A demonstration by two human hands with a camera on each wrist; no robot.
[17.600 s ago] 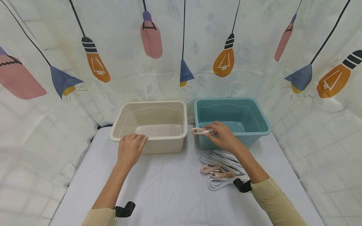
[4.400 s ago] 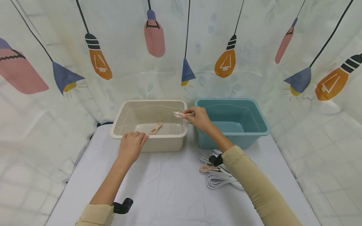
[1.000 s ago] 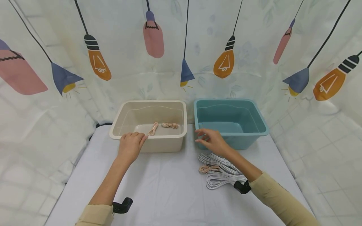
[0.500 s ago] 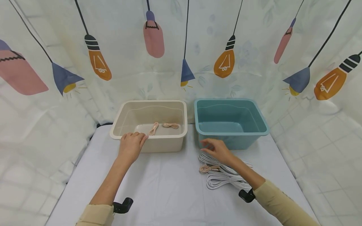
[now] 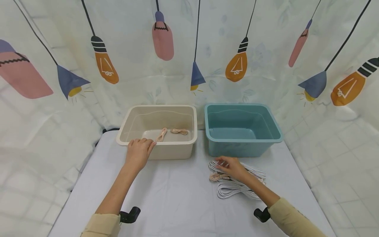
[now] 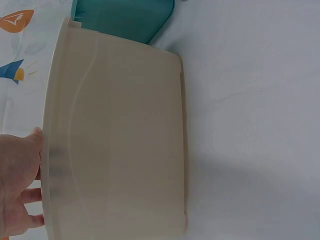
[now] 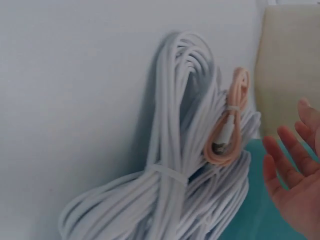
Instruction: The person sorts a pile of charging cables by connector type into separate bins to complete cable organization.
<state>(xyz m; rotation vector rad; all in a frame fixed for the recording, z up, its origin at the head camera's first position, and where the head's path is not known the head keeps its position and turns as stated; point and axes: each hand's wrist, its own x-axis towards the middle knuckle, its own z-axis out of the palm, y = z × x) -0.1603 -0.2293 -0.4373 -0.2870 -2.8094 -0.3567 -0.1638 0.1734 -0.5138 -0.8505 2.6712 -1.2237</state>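
Note:
My left hand [image 5: 137,153] holds the front rim of the beige bin [image 5: 170,151], fingers bent over the edge; in the left wrist view the rim partly hides the fingertips. Inside that bin lie two tied peach cables, one upright-angled [image 5: 162,134] and one sideways [image 5: 179,131]. My right hand [image 5: 232,167] hovers over the cable pile, fingers loosely bent and apart, holding nothing. Under it, a peach charging cable [image 7: 235,125] with a metal-tipped plug rests among bundles of white cable [image 7: 170,125], tied at the middle.
A teal bin [image 5: 234,146] stands to the right of the beige one, behind the cable pile. Both are on a white cloth-covered table [image 5: 177,197]. A patterned curtain [image 5: 177,82] hangs close behind the bins.
One peach cable, then a second, went from the right hand into the beige bin. Over the last second the empty right hand moved down toward the cable pile. The left hand stayed at the rim.

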